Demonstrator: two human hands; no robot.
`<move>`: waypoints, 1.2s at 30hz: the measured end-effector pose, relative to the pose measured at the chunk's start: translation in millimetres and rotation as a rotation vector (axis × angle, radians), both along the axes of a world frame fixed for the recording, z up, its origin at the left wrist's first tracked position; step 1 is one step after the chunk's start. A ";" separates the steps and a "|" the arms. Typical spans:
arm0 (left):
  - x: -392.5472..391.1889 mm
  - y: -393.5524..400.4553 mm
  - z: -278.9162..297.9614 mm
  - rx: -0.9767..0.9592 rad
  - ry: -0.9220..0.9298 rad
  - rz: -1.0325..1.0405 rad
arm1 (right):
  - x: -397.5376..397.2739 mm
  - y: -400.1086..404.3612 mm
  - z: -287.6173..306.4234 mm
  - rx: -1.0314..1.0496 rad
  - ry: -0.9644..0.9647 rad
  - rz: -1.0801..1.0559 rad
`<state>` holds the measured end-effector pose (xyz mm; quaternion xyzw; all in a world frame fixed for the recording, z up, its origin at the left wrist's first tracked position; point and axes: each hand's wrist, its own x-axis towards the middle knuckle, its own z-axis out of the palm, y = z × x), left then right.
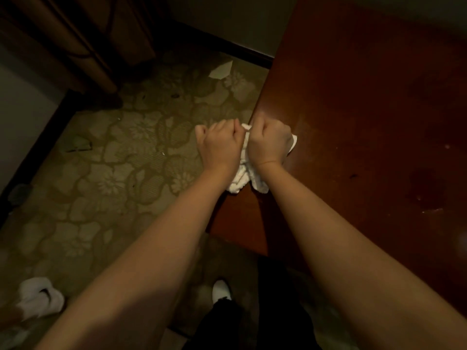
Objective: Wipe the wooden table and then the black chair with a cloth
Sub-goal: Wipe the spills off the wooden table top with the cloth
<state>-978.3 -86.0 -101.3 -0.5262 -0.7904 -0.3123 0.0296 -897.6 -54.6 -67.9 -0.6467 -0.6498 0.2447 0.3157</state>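
A white cloth (pixel 246 176) hangs bunched at the left edge of the reddish wooden table (pixel 366 122). My left hand (pixel 221 145) grips the cloth with curled fingers, just off the table's edge over the carpet. My right hand (pixel 271 142) grips the same cloth right beside it, over the table's edge. Part of the cloth (pixel 293 144) sticks out past my right hand onto the tabletop. The black chair is not in view.
A patterned green carpet (pixel 121 173) covers the floor to the left, with paper scraps (pixel 221 70) and debris on it. Brown curtains (pixel 75 41) hang at the top left. A white crumpled item (pixel 38 296) lies at the bottom left. My white shoe (pixel 222 290) shows below.
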 end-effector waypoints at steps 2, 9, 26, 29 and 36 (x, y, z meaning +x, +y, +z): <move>1.5 -11.8 0.7 -0.023 -0.013 -0.013 | 0.4 -11.0 1.2 -0.009 0.002 0.014; -1.0 7.9 3.3 -0.051 -0.009 -0.021 | 0.9 12.5 -1.2 0.032 0.041 0.120; 8.6 138.0 8.7 -0.031 -0.092 0.109 | -3.4 151.4 -5.8 0.013 0.025 0.097; 11.9 129.6 4.8 0.051 -0.094 0.145 | -2.8 145.4 -7.6 0.013 0.036 0.063; 12.6 72.7 1.2 0.062 -0.037 0.097 | 2.8 84.3 -6.2 0.005 0.038 0.052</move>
